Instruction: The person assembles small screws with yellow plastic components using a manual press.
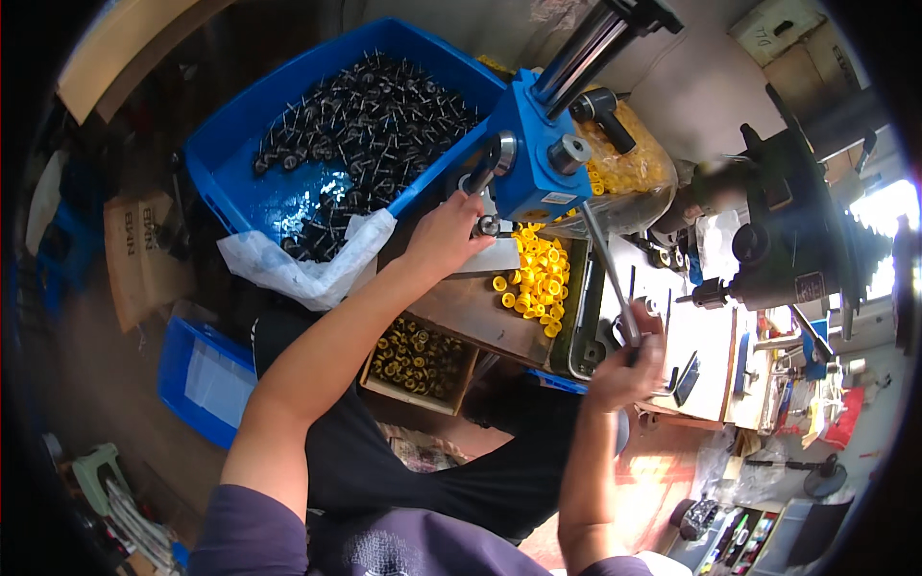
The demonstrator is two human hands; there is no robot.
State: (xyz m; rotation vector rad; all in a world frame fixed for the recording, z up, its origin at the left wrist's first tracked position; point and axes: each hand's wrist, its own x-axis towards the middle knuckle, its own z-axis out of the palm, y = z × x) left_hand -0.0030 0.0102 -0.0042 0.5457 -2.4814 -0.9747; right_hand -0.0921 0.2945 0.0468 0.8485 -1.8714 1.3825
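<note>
My left hand [448, 233] is at the base of a blue hand-lever press [538, 149], with the fingers closed around a small round dark part [486, 227] under the ram. The fingers hide much of this part. My right hand [629, 372] is wrapped round the lower end of the press's long metal lever [608, 269], which slants down toward me. A loose heap of yellow plastic caps [538, 278] lies on the bench right of my left hand.
A large blue bin [230, 120] of black parts with thin metal stems stands at the left, white sheeting [312, 264] over its near edge. Below the bench is a box [418, 360] of small parts. A dark green drill press [783, 226] stands at the right, near a clear bag [639, 158] of yellow caps.
</note>
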